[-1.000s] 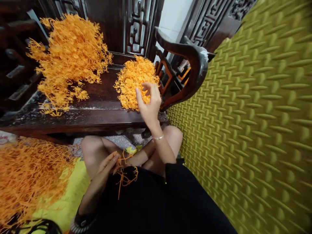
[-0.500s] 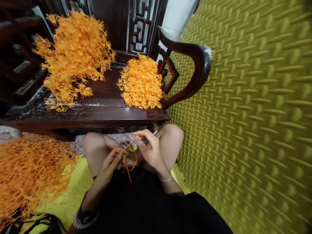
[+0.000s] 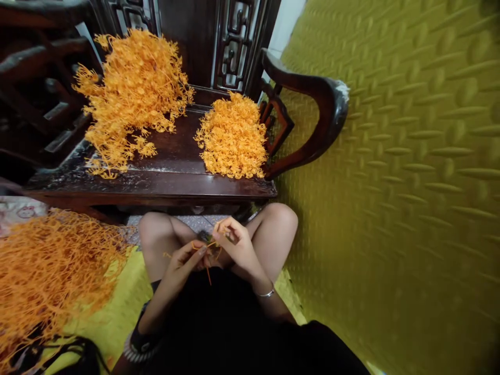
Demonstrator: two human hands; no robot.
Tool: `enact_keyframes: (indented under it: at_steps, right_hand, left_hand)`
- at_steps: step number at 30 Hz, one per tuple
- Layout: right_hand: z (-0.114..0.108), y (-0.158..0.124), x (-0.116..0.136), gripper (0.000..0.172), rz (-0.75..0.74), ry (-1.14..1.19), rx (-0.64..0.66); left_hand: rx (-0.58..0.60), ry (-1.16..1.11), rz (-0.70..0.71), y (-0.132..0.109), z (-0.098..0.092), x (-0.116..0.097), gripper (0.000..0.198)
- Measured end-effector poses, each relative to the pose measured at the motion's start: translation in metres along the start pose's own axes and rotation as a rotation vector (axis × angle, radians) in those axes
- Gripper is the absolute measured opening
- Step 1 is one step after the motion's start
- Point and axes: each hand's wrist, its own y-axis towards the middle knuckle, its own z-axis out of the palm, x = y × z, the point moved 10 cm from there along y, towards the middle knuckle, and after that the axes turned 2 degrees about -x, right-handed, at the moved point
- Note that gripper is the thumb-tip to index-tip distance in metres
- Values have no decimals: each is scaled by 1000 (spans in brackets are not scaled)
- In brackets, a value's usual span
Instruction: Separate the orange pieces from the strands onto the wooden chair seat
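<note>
My left hand and my right hand are together above my lap, pinching a few thin orange strands between their fingertips. A small dark object sits just behind the fingers, too small to identify. On the dark wooden bench lie a large loose heap of branching orange strands and a smaller, denser orange pile. Neither hand touches them. Another big orange heap lies to the left of my left arm.
A curved carved wooden armrest rises at the bench's right end, with an olive quilted wall beyond it. Yellow cloth lies under the left heap. My bare knees sit just below the bench edge.
My right hand has left the smaller pile on the bench and come down to my lap, now close to my left hand. The view has shifted slightly.
</note>
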Motion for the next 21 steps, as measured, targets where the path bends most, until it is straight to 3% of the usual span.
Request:
enact_keyframes:
  at_steps: [9,13,16,18,21]
  right_hand:
    - [-31,6,18,25,-45,76,-124]
    - [-37,11,25,23,-54,4,-57]
    - [-39,18,26,36,-56,-134,22]
    - [-50,23,29,35,-64,-201,11]
    - [-85,28,51,27,-142,-290,-135]
  left_hand:
    - [129,165,-51,-2,20,1,25]
    - [132,264,-47,1,11,3,25]
    - [-59,284,-61,5,-35,3,30]
    - [-322,317,-30,-1,-91,-5,35]
    - [-765,318,17,-34,-181,-16,36]
